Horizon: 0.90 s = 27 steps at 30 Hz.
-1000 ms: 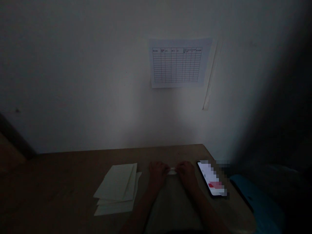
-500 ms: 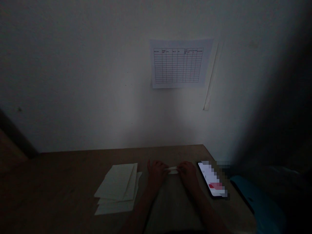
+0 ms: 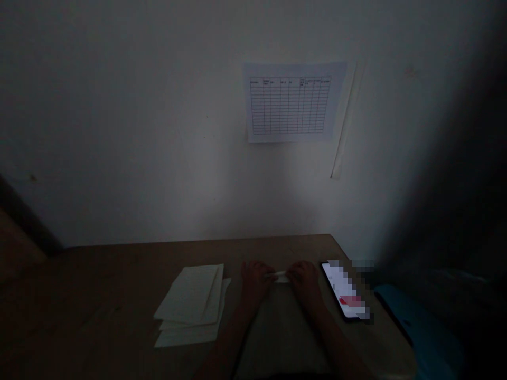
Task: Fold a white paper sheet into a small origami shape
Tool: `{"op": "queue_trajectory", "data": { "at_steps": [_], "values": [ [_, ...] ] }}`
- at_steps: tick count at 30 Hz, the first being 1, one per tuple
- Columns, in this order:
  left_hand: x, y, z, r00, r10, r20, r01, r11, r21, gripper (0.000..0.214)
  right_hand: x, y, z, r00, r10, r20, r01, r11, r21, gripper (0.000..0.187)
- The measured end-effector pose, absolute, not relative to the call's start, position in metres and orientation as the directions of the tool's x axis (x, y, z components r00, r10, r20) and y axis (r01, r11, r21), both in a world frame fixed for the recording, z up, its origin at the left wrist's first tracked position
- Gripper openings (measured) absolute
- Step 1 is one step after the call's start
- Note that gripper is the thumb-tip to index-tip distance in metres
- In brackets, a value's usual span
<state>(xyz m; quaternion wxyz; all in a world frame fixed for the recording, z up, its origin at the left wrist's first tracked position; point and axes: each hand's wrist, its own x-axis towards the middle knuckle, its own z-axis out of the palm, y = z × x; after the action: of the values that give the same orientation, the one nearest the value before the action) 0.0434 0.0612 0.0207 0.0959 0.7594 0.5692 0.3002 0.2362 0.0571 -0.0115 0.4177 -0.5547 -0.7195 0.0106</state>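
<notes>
Dim shot, details soft. Landmark: my phone (image 3: 344, 291), lying angled on the wooden table (image 3: 99, 295), screen lit and pixelated, red band visible.

My left hand (image 3: 255, 279) and my right hand (image 3: 304, 279) were close together just left of the phone, not touching each other. A short white strip (image 3: 279, 274) spanned the small gap between them, each end going into the fingers of one hand. Both hands looked closed on it, though the light was too poor to confirm a firm pinch. Just under the strip, on the phone's left, was a paler patch (image 3: 282, 279); I couldn't tell whether it was part of the strip or a separate piece.

Further left of the phone, past my left hand, lay a loose stack of pale paper sheets (image 3: 189, 303), slightly fanned, with the hands well clear of it. Right of the phone was a blue object (image 3: 415, 330), partly in shadow; can't say what.

On the wall (image 3: 119, 132) above and beyond the phone hung a printed grid sheet (image 3: 289, 104).

Handling call: on a strip this narrow, fingertip pinches at the very ends and equal tension from both sides should give the best control. Too much pull risks creasing or tearing it.
</notes>
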Motion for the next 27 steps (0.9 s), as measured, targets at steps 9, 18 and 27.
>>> {"op": "queue_trajectory", "data": {
  "at_steps": [9,18,27],
  "values": [
    [0.048,0.06,0.017,0.185,0.921,0.343,0.814,-0.339,0.472,0.014,0.23,0.052,-0.008,-0.185,0.789,0.585,0.811,0.459,-0.363,0.014],
    [0.047,0.056,0.03,0.178,0.922,0.345,0.836,-0.327,0.44,0.016,0.228,0.052,-0.005,-0.147,0.837,0.527,0.82,0.401,-0.408,0.013],
    [0.046,0.057,0.03,0.184,0.936,0.301,0.848,-0.306,0.433,0.016,0.23,0.054,-0.009,-0.181,0.835,0.52,0.815,0.423,-0.396,0.012]
  ]
}}
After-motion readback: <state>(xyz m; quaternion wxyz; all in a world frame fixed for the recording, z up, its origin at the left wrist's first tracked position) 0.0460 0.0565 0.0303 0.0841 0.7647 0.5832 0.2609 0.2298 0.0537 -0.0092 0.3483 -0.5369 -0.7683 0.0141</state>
